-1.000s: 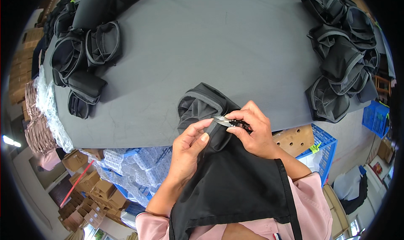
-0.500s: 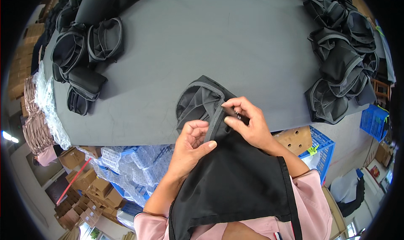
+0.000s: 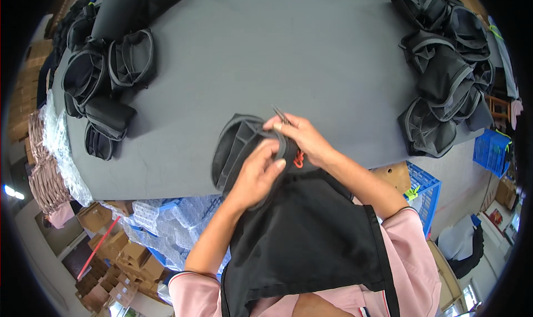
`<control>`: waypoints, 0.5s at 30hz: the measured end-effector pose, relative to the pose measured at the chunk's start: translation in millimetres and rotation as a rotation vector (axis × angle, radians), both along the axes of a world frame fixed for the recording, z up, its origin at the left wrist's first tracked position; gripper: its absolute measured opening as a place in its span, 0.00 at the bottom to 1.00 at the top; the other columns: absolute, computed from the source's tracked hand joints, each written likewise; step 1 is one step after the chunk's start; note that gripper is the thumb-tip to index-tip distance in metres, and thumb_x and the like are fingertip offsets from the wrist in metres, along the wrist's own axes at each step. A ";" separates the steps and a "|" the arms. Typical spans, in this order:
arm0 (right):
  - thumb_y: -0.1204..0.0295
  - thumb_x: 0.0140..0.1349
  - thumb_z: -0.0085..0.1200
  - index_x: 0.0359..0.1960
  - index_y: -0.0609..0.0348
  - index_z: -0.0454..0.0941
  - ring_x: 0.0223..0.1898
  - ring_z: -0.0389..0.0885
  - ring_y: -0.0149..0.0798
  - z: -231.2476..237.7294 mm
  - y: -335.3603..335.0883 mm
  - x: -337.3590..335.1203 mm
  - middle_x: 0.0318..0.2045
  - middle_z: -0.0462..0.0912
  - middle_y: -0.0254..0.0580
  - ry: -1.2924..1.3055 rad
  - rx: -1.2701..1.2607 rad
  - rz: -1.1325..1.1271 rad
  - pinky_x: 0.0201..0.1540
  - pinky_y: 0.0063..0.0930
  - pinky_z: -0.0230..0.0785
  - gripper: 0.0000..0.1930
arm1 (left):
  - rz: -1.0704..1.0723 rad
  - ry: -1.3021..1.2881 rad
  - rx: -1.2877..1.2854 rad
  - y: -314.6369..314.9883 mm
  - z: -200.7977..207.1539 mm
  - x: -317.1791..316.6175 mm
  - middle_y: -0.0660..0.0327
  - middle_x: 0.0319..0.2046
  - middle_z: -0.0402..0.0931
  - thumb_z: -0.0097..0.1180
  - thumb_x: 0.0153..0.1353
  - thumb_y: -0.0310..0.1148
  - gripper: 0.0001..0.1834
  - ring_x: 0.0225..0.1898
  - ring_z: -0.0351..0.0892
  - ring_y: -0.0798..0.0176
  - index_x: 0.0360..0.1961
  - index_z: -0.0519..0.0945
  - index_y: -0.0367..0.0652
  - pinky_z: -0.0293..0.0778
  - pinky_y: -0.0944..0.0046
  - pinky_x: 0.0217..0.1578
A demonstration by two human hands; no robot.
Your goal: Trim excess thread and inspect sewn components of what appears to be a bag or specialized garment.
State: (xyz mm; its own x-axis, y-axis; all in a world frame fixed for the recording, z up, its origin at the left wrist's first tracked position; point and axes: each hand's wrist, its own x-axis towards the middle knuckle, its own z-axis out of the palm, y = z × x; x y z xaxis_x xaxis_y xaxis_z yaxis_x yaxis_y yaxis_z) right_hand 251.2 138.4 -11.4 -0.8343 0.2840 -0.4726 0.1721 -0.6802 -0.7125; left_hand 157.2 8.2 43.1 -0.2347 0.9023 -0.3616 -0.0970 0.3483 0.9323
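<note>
A black fabric pouch [image 3: 236, 150] with grey-edged openings lies at the near edge of the table, its mouth tilted up and to the left. My left hand [image 3: 256, 175] is closed on the pouch's rim, fingers curled over the edge and thumb on the near side. Just right of it, my right hand [image 3: 302, 138] grips a pair of thread snips [image 3: 281, 115], their metal points sticking out past the fingertips, away from me. A red-orange cord [image 3: 298, 160] dangles below this hand. The right fingertips are at the pouch's far rim; whether they touch it, I cannot tell.
The grey-covered table [image 3: 222, 56] stretches ahead. Similar black pouches [image 3: 86, 75] are heaped at its left, with another pile [image 3: 444, 78] at the right. Bubble wrap [image 3: 177, 225] and a blue crate [image 3: 425, 189] sit below the near edge. Cardboard boxes [image 3: 136, 250] stand at lower left.
My right hand has moved a little up and left, and the snips' points and red-orange cord now show. My left hand has moved up onto the pouch's rim. The pouch has shifted slightly left.
</note>
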 end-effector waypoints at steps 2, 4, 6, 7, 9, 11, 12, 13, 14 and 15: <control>0.65 0.64 0.46 0.42 0.61 0.74 0.34 0.72 0.25 13.2 12.0 -12.9 0.32 0.75 0.33 -0.085 0.066 -0.039 0.39 0.22 0.66 0.13 | 0.084 -0.187 -0.015 11.3 -1.6 -7.8 0.61 0.44 0.66 0.47 0.61 0.24 0.12 0.46 0.68 0.69 0.46 0.70 0.34 0.65 0.69 0.48; 0.65 0.64 0.46 0.43 0.62 0.73 0.31 0.70 0.25 20.0 19.8 -12.7 0.29 0.74 0.32 -0.117 0.167 -0.072 0.35 0.23 0.66 0.13 | 0.179 -0.302 0.016 18.3 -1.6 -8.4 0.62 0.46 0.66 0.47 0.62 0.25 0.14 0.49 0.68 0.68 0.49 0.68 0.35 0.64 0.68 0.51; 0.66 0.61 0.50 0.44 0.61 0.72 0.28 0.70 0.26 27.9 22.6 3.7 0.27 0.74 0.33 -0.217 0.538 -0.250 0.33 0.24 0.66 0.13 | 0.244 -0.340 0.037 21.5 -2.1 -9.6 0.63 0.46 0.66 0.47 0.62 0.26 0.14 0.50 0.67 0.68 0.50 0.68 0.35 0.64 0.68 0.52; 0.66 0.61 0.50 0.44 0.61 0.72 0.28 0.70 0.26 31.3 23.3 13.1 0.27 0.74 0.33 -0.208 0.538 -0.239 0.33 0.24 0.66 0.13 | 0.267 -0.399 0.022 20.9 -2.4 -10.1 0.63 0.47 0.65 0.48 0.62 0.26 0.15 0.51 0.67 0.68 0.50 0.68 0.36 0.63 0.68 0.52; 0.68 0.58 0.54 0.43 0.58 0.71 0.28 0.70 0.27 40.2 20.2 31.8 0.26 0.74 0.34 -0.233 0.791 -0.178 0.33 0.23 0.65 0.13 | 0.293 -0.463 0.001 16.7 -4.8 -9.5 0.63 0.47 0.64 0.48 0.62 0.26 0.15 0.51 0.67 0.68 0.50 0.67 0.36 0.62 0.68 0.53; 0.69 0.54 0.58 0.42 0.56 0.72 0.28 0.72 0.31 56.4 24.0 33.9 0.27 0.74 0.35 -0.239 0.757 -0.112 0.34 0.25 0.66 0.14 | 0.265 -0.418 0.072 19.9 -9.5 -7.1 0.63 0.47 0.64 0.48 0.62 0.27 0.15 0.51 0.66 0.67 0.50 0.68 0.36 0.61 0.67 0.54; 0.69 0.53 0.58 0.41 0.56 0.73 0.29 0.73 0.33 59.8 24.3 34.1 0.28 0.74 0.36 -0.218 0.887 -0.034 0.34 0.26 0.67 0.14 | 0.258 -0.364 0.088 18.6 -7.9 -4.3 0.62 0.46 0.64 0.48 0.62 0.26 0.14 0.51 0.66 0.67 0.49 0.68 0.35 0.61 0.67 0.54; 0.69 0.52 0.59 0.40 0.56 0.73 0.30 0.75 0.35 63.3 27.4 34.1 0.29 0.74 0.36 -0.198 1.021 0.044 0.34 0.27 0.68 0.14 | 0.255 -0.368 0.090 20.5 -8.0 -2.2 0.62 0.46 0.64 0.48 0.62 0.26 0.14 0.51 0.66 0.67 0.49 0.68 0.35 0.61 0.67 0.54; 0.69 0.51 0.59 0.38 0.56 0.75 0.32 0.76 0.38 68.0 30.2 32.9 0.30 0.73 0.36 -0.217 1.024 0.062 0.34 0.29 0.69 0.13 | 0.248 -0.341 0.104 21.8 -8.2 -0.5 0.61 0.46 0.63 0.48 0.62 0.25 0.14 0.51 0.66 0.67 0.49 0.68 0.35 0.61 0.67 0.54; 0.69 0.51 0.59 0.38 0.56 0.75 0.32 0.76 0.38 69.8 34.1 32.3 0.30 0.73 0.36 -0.218 1.025 0.063 0.34 0.29 0.69 0.13 | 0.241 -0.312 0.118 23.2 -8.4 0.6 0.61 0.46 0.63 0.48 0.62 0.25 0.14 0.51 0.66 0.66 0.48 0.68 0.34 0.61 0.67 0.54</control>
